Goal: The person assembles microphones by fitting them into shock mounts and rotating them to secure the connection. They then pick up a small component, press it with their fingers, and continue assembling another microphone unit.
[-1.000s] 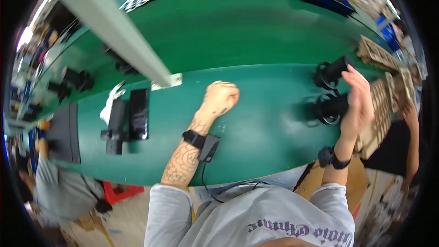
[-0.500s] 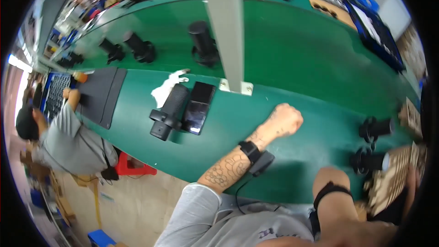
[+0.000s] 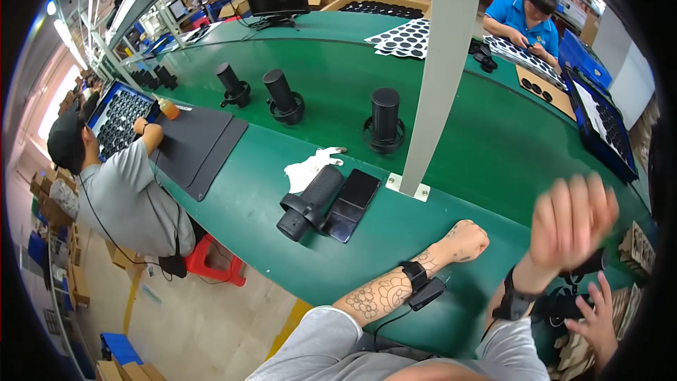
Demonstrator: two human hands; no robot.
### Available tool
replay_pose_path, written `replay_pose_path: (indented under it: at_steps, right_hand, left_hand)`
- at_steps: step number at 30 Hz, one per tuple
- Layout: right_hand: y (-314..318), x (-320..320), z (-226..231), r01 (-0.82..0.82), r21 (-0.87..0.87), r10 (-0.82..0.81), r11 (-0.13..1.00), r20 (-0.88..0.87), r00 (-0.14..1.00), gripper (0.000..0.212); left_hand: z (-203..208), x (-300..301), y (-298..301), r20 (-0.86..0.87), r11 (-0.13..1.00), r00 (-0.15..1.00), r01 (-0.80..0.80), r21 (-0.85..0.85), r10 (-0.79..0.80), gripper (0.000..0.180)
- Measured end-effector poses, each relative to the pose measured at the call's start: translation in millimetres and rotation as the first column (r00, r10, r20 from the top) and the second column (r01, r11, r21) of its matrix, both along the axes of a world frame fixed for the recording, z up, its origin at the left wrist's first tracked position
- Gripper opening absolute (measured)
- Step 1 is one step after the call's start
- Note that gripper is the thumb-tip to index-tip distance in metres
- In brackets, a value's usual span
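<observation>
Right hand (image 3: 574,220) newly raised, loosely spread; left hand (image 3: 462,240) fisted; black parts (image 3: 118,124) in tray (image 3: 154,108)

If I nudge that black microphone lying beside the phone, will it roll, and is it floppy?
The microphone probably won't roll freely: its barrel is round, but a wider collar juts out near one end. Its firm, straight-sided body suggests it should stay stiff when lifted. Pushed rightward, it may bump the phone lying close alongside.
</observation>
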State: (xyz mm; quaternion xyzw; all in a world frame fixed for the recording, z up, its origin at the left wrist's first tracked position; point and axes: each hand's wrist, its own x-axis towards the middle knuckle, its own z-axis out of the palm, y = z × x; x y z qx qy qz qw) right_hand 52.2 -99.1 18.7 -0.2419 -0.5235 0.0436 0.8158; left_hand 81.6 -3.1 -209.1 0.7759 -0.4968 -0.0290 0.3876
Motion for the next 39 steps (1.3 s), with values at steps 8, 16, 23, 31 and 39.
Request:
replay_pose_path:
  at_steps: [8,16,23,31,39]
  right_hand:
    - [91.8,-71.9,0.2,-0.180,-0.164,0.177,0.970,-0.033,0.984,0.058]
    - [65.5,-39.1,17.8,0.061,-0.178,0.006,0.982,0.355,0.935,0.061]
    - [32.4,105.2,-21.8,0.944,-0.299,-0.985,0.137,0.059,0.162,0.030]
    - [84.7,203.9,-93.7,0.672,-0.740,-0.503,0.024,0.572,0.648,0.076]
    - [2.0,118.6,-108.4,0.715,-0.566,-0.773,-0.411,0.632,0.057,0.041]
  left_hand:
    - [2.1,1.3,12.0,-0.035,0.996,0.996,-0.084,-0.031,0.083,0.009]
    - [13.0,-13.7,-11.4,-0.066,0.998,0.997,0.038,-0.054,-0.041,0.009]
    - [-5.4,-2.3,-5.7,0.063,0.996,0.997,-0.045,-0.082,0.050,0.011]
    - [3.4,-1.1,-8.8,-0.005,0.992,0.992,-0.126,0.022,0.126,0.011]
    - [10.3,-3.4,-2.6,-0.081,0.998,0.995,-0.055,0.023,0.057,0.010]
